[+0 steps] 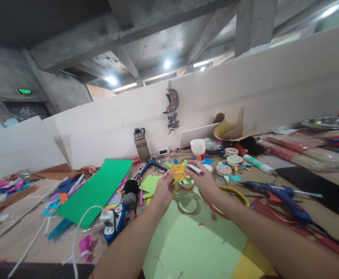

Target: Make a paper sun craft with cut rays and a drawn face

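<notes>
My left hand (165, 187) pinches the edge of a round yellow disc (178, 173) with dark line markings. In my right hand (203, 181) is a white marker (194, 168) with a dark red end, held just right of the disc. Whether its tip touches the disc I cannot tell. Small green strips stand out around the disc. Below the hands lies a pale green sheet (195, 240) with a ring (187, 203) and small red scraps on it.
A blue hot glue gun (286, 195) with its cord lies at right, near a black flat slab (320, 190). At left are a green sheet (99, 190) and a power strip (114, 221) with a white cable. A bottle (142, 145) and paper cup (198, 150) stand behind.
</notes>
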`<state>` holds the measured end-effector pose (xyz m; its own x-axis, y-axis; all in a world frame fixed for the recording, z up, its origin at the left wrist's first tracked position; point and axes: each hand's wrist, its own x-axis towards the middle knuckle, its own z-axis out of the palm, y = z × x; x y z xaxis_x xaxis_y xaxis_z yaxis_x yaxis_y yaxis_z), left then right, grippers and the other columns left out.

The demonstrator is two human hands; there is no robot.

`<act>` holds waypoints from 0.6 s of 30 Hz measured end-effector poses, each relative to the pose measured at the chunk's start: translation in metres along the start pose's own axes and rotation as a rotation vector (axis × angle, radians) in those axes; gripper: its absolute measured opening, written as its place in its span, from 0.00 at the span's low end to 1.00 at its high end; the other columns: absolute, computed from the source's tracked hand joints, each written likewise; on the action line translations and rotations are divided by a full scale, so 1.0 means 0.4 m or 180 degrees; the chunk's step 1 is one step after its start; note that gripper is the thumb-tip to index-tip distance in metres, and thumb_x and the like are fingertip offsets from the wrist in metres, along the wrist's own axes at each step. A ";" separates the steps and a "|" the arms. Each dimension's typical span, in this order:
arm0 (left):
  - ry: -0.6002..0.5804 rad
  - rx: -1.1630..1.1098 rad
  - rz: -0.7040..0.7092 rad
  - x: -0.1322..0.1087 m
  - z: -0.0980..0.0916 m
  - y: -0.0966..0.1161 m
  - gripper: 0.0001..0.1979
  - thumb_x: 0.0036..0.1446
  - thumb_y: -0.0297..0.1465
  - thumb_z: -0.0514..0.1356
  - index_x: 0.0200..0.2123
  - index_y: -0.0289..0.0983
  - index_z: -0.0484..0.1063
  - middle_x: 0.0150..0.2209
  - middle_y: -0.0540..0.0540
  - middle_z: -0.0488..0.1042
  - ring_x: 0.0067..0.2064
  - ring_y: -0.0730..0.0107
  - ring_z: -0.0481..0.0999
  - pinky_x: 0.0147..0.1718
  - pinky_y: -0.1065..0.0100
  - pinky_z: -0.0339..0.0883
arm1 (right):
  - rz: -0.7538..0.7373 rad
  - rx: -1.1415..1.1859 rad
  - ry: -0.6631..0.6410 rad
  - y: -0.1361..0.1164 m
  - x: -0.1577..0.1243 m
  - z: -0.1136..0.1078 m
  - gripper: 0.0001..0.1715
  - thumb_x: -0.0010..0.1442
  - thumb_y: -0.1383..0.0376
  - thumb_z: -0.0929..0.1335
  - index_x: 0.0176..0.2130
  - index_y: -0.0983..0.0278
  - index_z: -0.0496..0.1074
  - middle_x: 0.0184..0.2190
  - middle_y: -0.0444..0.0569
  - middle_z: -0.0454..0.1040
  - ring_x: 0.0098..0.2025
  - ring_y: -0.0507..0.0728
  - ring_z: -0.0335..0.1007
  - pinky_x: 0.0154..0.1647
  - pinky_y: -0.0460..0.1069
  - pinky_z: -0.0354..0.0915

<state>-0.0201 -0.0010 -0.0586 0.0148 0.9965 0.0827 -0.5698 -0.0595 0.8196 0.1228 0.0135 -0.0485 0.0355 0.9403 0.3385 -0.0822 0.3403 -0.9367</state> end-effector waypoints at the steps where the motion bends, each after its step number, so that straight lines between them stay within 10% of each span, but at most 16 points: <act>1: 0.0034 0.0079 0.0031 0.000 0.001 0.001 0.15 0.44 0.36 0.69 0.34 0.35 0.74 0.35 0.45 0.77 0.32 0.73 0.73 0.31 0.72 0.65 | -0.0037 -0.0085 0.0009 0.006 0.005 -0.003 0.23 0.53 0.53 0.68 0.45 0.63 0.65 0.38 0.50 0.72 0.38 0.57 0.69 0.40 0.55 0.66; 13: 0.0637 0.0241 -0.0003 0.039 -0.009 0.031 0.17 0.39 0.37 0.71 0.30 0.34 0.73 0.27 0.49 0.76 0.25 0.77 0.71 0.23 0.74 0.61 | -0.0774 -0.1285 0.0277 0.038 0.049 -0.037 0.37 0.50 0.62 0.68 0.58 0.64 0.58 0.47 0.56 0.69 0.43 0.60 0.67 0.43 0.57 0.66; 18: 0.0759 0.0398 -0.0110 0.065 0.001 0.053 0.15 0.42 0.37 0.70 0.31 0.34 0.73 0.25 0.49 0.75 0.24 0.77 0.70 0.23 0.73 0.60 | -0.0997 -0.1763 -0.0008 0.036 0.058 -0.049 0.25 0.53 0.64 0.65 0.52 0.64 0.65 0.45 0.54 0.72 0.44 0.60 0.67 0.45 0.57 0.64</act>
<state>-0.0317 0.0236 -0.0387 -0.1700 0.9829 -0.0705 -0.4662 -0.0172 0.8845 0.1421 0.0401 -0.0557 -0.0282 0.7968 0.6036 0.4590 0.5467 -0.7003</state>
